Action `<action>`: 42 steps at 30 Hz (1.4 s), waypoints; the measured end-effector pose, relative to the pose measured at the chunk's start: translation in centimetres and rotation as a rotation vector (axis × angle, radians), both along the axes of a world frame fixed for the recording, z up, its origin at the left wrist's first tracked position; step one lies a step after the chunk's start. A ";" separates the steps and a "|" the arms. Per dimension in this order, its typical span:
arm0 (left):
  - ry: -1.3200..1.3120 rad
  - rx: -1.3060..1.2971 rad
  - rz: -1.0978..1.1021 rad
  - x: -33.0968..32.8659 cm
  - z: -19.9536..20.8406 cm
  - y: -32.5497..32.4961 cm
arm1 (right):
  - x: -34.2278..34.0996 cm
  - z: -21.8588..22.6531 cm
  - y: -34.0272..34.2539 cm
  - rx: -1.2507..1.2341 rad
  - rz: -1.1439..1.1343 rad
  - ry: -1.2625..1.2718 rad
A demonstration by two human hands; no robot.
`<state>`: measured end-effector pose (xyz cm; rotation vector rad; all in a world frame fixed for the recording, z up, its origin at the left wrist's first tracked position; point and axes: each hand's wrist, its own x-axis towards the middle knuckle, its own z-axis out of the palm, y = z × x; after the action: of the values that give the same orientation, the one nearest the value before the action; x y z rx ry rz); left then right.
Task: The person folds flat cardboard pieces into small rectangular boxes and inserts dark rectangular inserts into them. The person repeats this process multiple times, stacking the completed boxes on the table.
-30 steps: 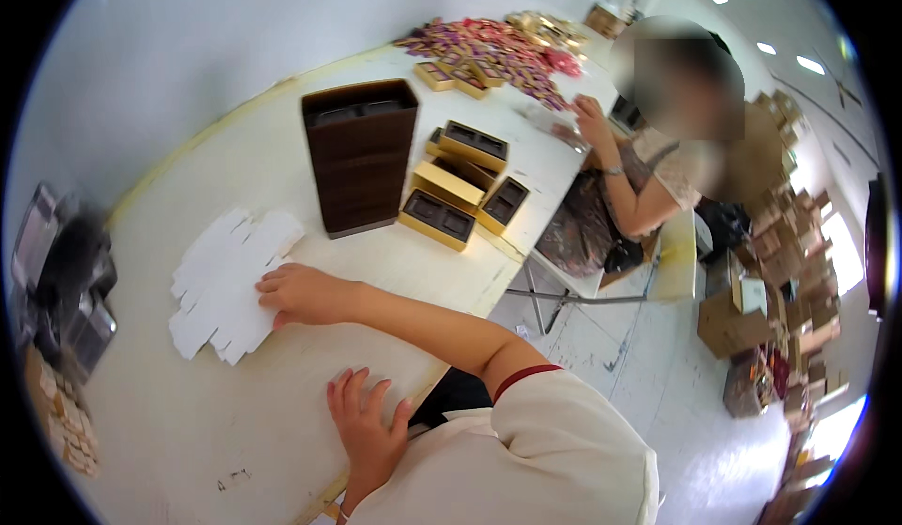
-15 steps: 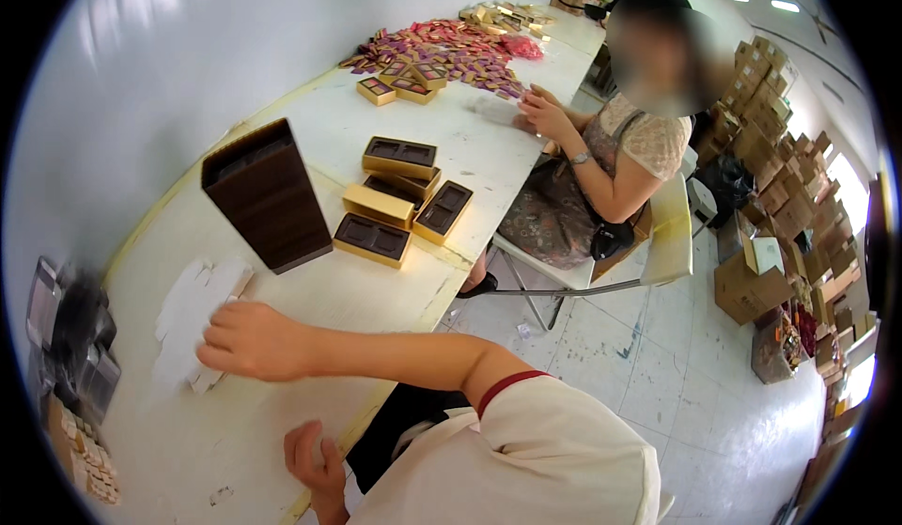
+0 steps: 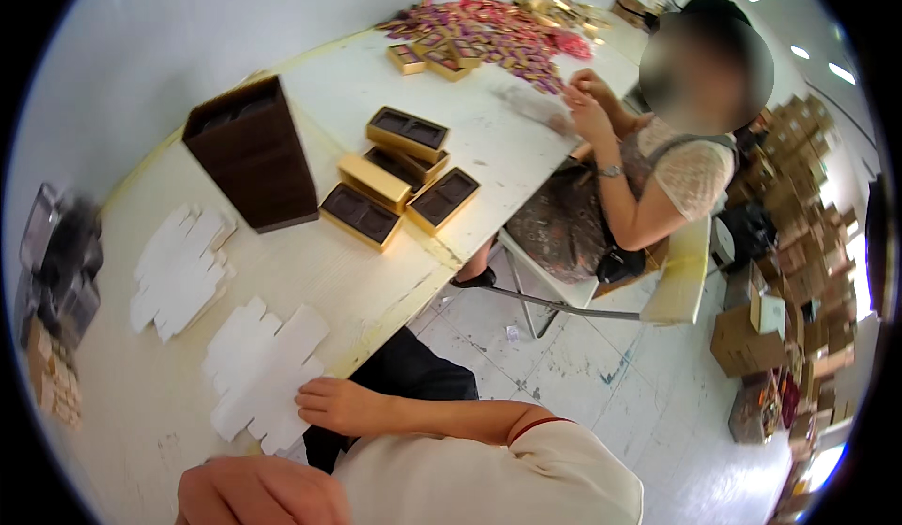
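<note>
At the near edge of the table [image 3: 122,450], the right hand [image 3: 340,405] is lying on the lower corner of a flat white die-cut blank [image 3: 258,365], fingers [image 3: 315,395] curled over its edge. Whether a thumb is tucking underneath to pinch it I cannot tell. The left hand [image 3: 256,493] is showing blurred at the bottom rim, just below the blank and seemingly bare, its grip unreadable. The blank is sitting flat, half over the table edge, apart from a second batch of blanks [image 3: 178,267] farther left. Beyond these a tall brown box [image 3: 252,154] is standing upright, with shallow gold trays [image 3: 406,182] clustering beside it, some stacked. A co-worker's hands [image 3: 587,102] are working near a heap of pink and gold sweets [image 3: 489,32] at the far end. By my reading, the blank is being taken in hand before folding. A next move would call for a firm pinch on the overhanging edge and the left hand coming in to steady the thin card against bending.
</note>
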<state>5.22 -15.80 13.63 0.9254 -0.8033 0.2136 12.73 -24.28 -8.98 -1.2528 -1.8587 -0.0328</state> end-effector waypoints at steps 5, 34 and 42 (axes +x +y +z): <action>-0.074 -0.102 -0.210 2.0 2.6 -1.7 | 0.5 -0.1 -0.3 -0.062 -0.009 -0.044; 0.700 1.317 1.735 -8.8 -18.8 2.7 | 1.8 3.6 1.5 -0.180 -0.124 -0.265; 0.602 1.302 1.573 -10.3 -19.2 1.0 | 0.9 2.8 0.0 -0.239 -0.086 -0.318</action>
<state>-5.07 -14.76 -5.61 2.5638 0.6884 0.7452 13.67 -24.24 -6.14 -1.5652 -2.1263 -0.0606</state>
